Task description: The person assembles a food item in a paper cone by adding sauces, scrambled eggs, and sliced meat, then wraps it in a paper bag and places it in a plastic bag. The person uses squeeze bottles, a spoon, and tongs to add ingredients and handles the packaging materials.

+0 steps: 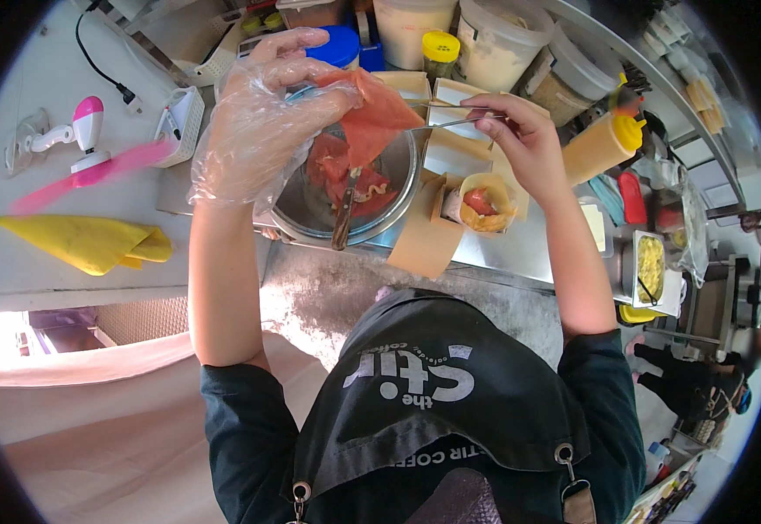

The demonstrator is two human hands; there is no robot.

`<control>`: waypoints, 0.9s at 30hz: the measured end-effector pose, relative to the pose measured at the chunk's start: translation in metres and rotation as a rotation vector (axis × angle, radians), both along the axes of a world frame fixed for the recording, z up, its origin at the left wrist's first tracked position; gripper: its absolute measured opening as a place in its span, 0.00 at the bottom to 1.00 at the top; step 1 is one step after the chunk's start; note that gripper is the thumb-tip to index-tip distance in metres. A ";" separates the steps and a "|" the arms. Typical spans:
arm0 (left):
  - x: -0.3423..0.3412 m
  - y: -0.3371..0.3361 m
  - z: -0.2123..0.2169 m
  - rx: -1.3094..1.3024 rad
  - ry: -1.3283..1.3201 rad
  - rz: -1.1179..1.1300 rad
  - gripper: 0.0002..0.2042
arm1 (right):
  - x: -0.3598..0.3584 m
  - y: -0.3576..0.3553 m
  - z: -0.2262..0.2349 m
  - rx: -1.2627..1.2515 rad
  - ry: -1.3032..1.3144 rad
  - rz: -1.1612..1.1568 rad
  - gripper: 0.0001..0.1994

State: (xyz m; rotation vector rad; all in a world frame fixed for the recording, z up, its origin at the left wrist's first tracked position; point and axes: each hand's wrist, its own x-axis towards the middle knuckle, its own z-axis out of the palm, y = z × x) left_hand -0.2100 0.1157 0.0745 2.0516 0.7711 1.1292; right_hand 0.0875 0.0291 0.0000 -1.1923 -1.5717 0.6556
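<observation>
My left hand (pixel 258 113), in a clear plastic glove, pinches a thin pinkish-red slice (pixel 371 118) that looks like cured meat or fish. It hangs over a round metal bowl (pixel 408 175) holding more red slices (pixel 330 162). A knife with a wooden handle (pixel 343 218) leans in the bowl. Bare, my right hand (pixel 516 131) grips slim metal tongs (pixel 454 124), whose ends reach the raised slice; their exact contact is hidden. Just below the tongs, an open cardboard box (pixel 420 240) holds a paper-wrapped bread item (pixel 482 205) with a red filling.
Lidded tubs (pixel 498 39) and a yellow-capped jar (pixel 440 52) line the back. A yellow-capped squeeze bottle (pixel 603 144) stands beyond my right forearm. Leftward are a pink fan (pixel 88 127), a white basket (pixel 184 122) and a yellow cloth (pixel 88 240). A metal tray (pixel 649 266) holds yellow food.
</observation>
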 end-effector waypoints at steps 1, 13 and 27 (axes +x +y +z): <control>0.003 -0.001 -0.001 -0.031 -0.007 0.033 0.15 | -0.001 0.000 -0.001 -0.045 0.058 0.005 0.11; 0.013 -0.003 -0.012 -0.261 -0.008 0.067 0.12 | -0.001 -0.012 -0.013 -0.110 0.226 -0.038 0.12; 0.067 -0.075 -0.070 0.308 0.316 0.102 0.10 | 0.075 -0.130 0.090 -0.359 -0.411 -0.330 0.08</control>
